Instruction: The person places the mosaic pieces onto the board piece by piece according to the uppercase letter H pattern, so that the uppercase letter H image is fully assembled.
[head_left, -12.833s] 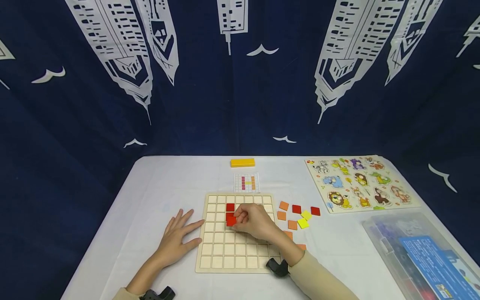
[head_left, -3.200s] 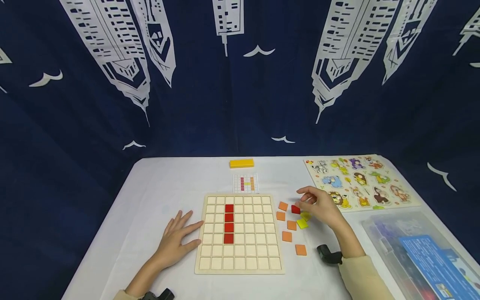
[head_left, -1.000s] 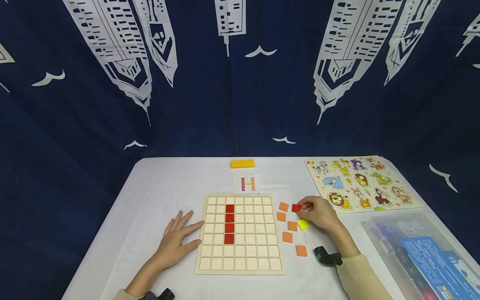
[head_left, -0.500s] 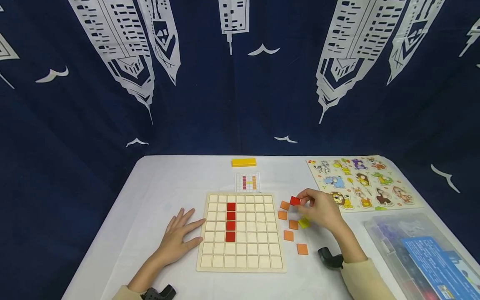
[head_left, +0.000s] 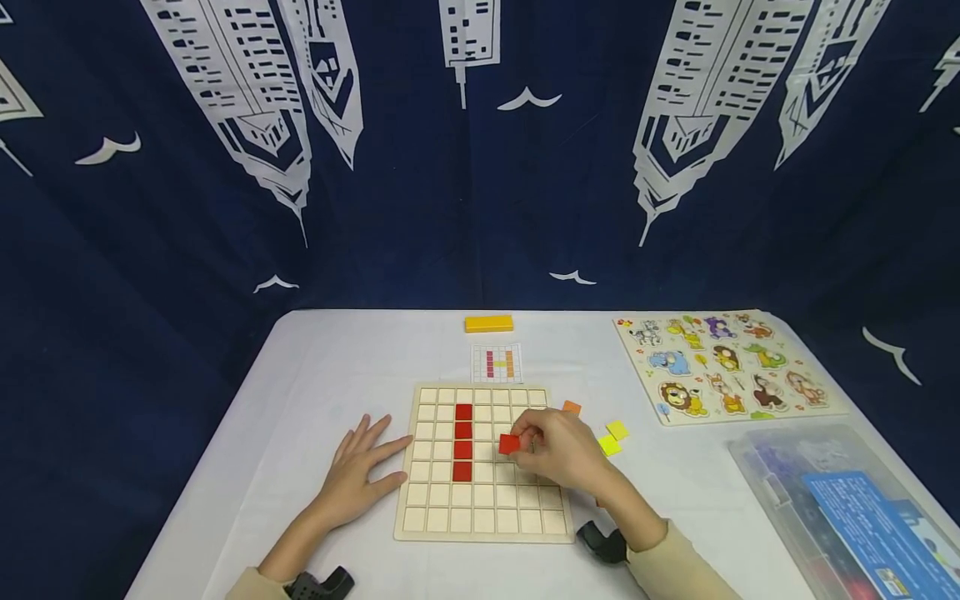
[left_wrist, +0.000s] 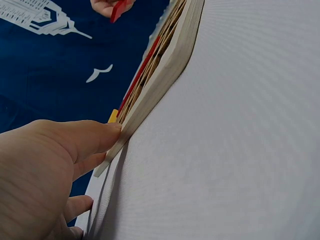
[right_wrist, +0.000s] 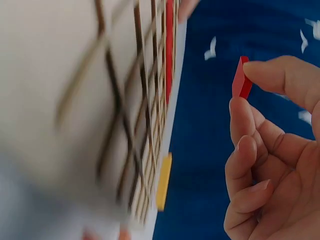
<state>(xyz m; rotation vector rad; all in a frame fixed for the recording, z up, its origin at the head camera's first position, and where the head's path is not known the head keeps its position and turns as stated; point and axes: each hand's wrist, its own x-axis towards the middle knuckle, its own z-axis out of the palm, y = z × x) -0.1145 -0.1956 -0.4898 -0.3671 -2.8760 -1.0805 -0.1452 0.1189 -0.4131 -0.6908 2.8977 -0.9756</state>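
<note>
My right hand pinches a red square tile between thumb and index finger, over the right half of the wooden grid board. In the right wrist view the same red tile is held by its edges, raised off the board. Several red tiles lie in one column of the grid, left of its middle. My left hand lies flat with spread fingers on the white cloth, its fingertips at the board's left edge. In the left wrist view its thumb touches the board's side.
Two yellow tiles and an orange tile lie right of the board; the right arm hides others. Behind the board are a pattern card and a yellow block. At right sit an animal puzzle and a clear plastic box.
My right hand has picked up the last loose red tile from beside the board and carried it left over the grid. The red column grew earlier. My left hand stays put.
</note>
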